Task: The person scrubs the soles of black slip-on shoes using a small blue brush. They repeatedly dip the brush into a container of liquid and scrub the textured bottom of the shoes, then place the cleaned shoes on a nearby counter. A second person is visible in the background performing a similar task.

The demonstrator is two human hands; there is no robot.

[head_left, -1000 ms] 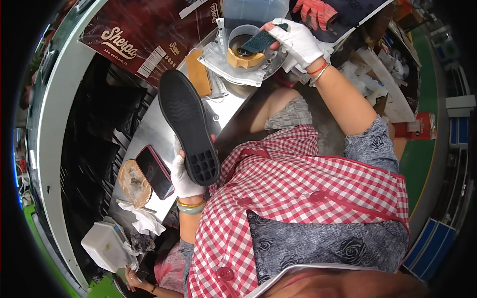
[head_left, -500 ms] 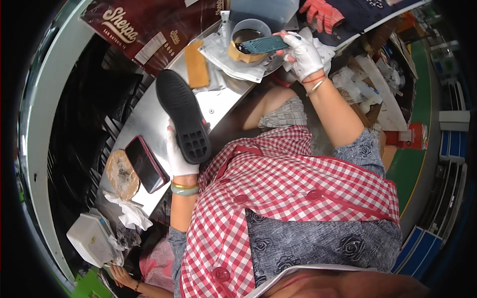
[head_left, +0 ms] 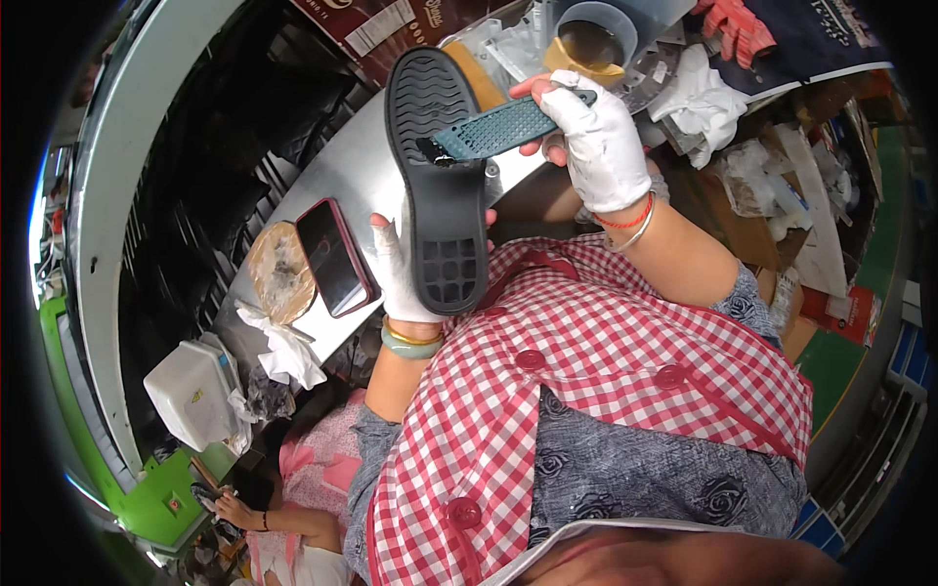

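Overhead, left hand point(head_left: 403, 278) fingers around a black sole point(head_left: 437, 186), right hand point(head_left: 596, 142) fingers clamping a teal brush point(head_left: 493, 130).

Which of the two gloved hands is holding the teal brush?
The right hand: it grips the teal brush against the black shoe sole, whereas the left hand holds that sole.

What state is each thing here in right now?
Sole: held tread-up in the left hand.
Brush: gripped by the right hand, its dark tip on the sole.
Tub: open, yellowish stuff inside.
Phone: lying flat on the table, screen dark.
Tape roll: flat beside the phone.
White box: closed.
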